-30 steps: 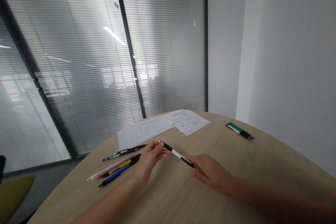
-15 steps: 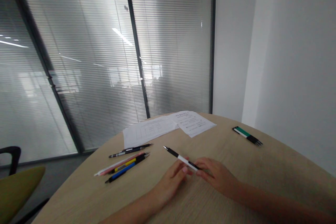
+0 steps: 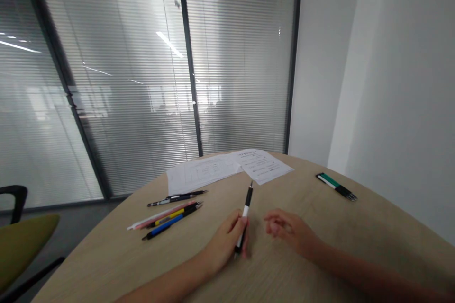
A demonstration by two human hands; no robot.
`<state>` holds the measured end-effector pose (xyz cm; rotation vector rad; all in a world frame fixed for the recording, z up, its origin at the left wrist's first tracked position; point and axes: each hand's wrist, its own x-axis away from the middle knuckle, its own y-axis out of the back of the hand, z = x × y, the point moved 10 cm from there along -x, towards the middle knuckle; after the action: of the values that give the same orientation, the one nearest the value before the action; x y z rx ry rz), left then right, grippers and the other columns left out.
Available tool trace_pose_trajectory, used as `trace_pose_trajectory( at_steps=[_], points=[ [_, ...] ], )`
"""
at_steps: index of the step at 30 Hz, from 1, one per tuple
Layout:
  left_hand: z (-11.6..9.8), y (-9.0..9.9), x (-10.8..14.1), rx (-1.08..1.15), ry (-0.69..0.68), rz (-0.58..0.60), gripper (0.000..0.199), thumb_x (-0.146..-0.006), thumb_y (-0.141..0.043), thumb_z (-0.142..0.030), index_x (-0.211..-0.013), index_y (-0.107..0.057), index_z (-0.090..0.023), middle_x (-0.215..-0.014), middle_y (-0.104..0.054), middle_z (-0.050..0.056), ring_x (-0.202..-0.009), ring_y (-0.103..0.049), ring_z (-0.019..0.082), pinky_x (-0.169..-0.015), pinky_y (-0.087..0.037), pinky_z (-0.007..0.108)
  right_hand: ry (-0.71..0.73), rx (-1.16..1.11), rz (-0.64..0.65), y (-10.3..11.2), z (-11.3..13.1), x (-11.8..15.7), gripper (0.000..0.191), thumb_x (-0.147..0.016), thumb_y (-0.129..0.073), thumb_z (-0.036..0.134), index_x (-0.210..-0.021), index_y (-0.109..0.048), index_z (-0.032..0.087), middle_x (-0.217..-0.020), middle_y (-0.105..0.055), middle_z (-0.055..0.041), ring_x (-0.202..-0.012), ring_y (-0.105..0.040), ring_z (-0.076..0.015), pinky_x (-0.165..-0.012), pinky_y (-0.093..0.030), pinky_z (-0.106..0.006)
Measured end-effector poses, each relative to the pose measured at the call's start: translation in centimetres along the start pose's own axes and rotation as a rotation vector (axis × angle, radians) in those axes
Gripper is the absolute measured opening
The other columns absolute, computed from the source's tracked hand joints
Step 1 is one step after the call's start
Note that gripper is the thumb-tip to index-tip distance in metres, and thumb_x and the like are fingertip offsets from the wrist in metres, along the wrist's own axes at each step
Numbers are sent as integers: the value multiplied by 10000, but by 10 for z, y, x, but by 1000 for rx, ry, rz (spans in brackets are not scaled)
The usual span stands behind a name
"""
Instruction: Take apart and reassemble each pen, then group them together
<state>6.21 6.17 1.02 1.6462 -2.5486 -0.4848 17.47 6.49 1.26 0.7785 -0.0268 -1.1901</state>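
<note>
My left hand [image 3: 227, 241] grips a black and white pen [image 3: 245, 213] near its lower end. The pen stands nearly upright, tip end pointing up and away from me. My right hand [image 3: 289, 232] hovers just to the right of it, fingers loosely curled and apart, holding nothing. Both hands are over the round wooden table [image 3: 320, 255]. A row of several pens [image 3: 167, 220], pink, yellow and blue among them, lies to the left of my left hand.
Two more dark pens [image 3: 177, 197] lie behind that row. Printed paper sheets [image 3: 227, 168] rest at the table's far edge. Green and black pens [image 3: 336, 186] lie at the right. A green chair [image 3: 21, 241] stands at left, before a glass wall with blinds.
The pen went from lying slanted between both hands to standing upright in my left hand. My right hand let go of it and drew slightly right.
</note>
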Motion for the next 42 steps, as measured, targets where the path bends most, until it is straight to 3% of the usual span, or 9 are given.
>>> trace_pose_trajectory(
  at_steps=[2,6,9,13,19,23,30,37,42],
  points=[
    [0,6,-1,-189,2,-21,259,-822,-314,-403,-735,-437,-192,-433,-365,-86,-358,-356,91,-399,-310,205,-73,-149,-51,5,-13,-5,361,-811,-340,486,-914,-504,181,-691,-593,-33,-576,-549,-128,-565,-445,-270],
    [-14,6,0,-684,-129,12,203,-794,-387,-297,-718,-534,-179,-545,-482,-31,-501,-462,119,-466,-308,212,-182,-327,-116,11,-33,-10,461,-788,-264,577,-807,-480,170,-603,-548,-20,-486,-520,-127,-480,-413,-265],
    [-16,-1,2,-943,-185,75,233,-803,-385,-295,-756,-583,-181,-600,-569,6,-544,-514,144,-491,-319,224,-206,-279,-121,14,-38,-11,443,-798,-270,556,-656,-456,180,-527,-498,2,-469,-494,-121,-485,-396,-256],
    [-20,-5,6,-1012,-234,77,254,-815,-392,-304,-798,-615,-184,-669,-629,29,-586,-554,154,-528,-352,224,-189,-71,-89,14,-41,-11,433,-812,-323,494,-521,-419,187,-477,-455,20,-469,-454,-107,-518,-376,-244],
    [-20,12,2,-828,-164,-46,199,-744,-534,-323,-853,-635,-191,-687,-630,6,-590,-534,138,-551,-367,215,-269,-49,-163,20,-60,-8,414,-820,-315,470,-529,-411,191,-452,-431,36,-419,-411,-92,-453,-331,-217],
    [-18,30,-6,-679,-197,-164,176,-669,-583,-206,-836,-637,-192,-740,-613,8,-636,-509,143,-582,-369,224,-327,-62,-296,35,-71,-5,418,-827,-285,475,-550,-421,193,-463,-448,29,-428,-423,-93,-446,-329,-212],
    [3,61,-18,-143,-71,-320,55,-559,-644,-151,-610,-652,-169,-515,-526,-35,-508,-426,114,-497,-301,210,-344,-133,-350,40,-73,-4,385,-822,-309,437,-556,-436,190,-472,-453,25,-426,-423,-96,-437,-332,-220],
    [7,66,-15,103,-26,-351,83,-635,-641,-204,-702,-640,-154,-508,-512,-45,-477,-443,89,-471,-336,183,-341,-187,-246,27,-65,-8,329,-816,-341,381,-579,-451,181,-478,-468,23,-426,-437,-90,-438,-345,-212],
    [16,56,-15,606,21,-301,78,-688,-631,-180,-756,-602,-155,-783,-641,42,-763,-588,169,-612,-470,245,-302,-165,-97,10,-59,-11,287,-793,-399,356,-592,-494,173,-502,-506,17,-446,-457,-86,-453,-353,-204]
  ],
)
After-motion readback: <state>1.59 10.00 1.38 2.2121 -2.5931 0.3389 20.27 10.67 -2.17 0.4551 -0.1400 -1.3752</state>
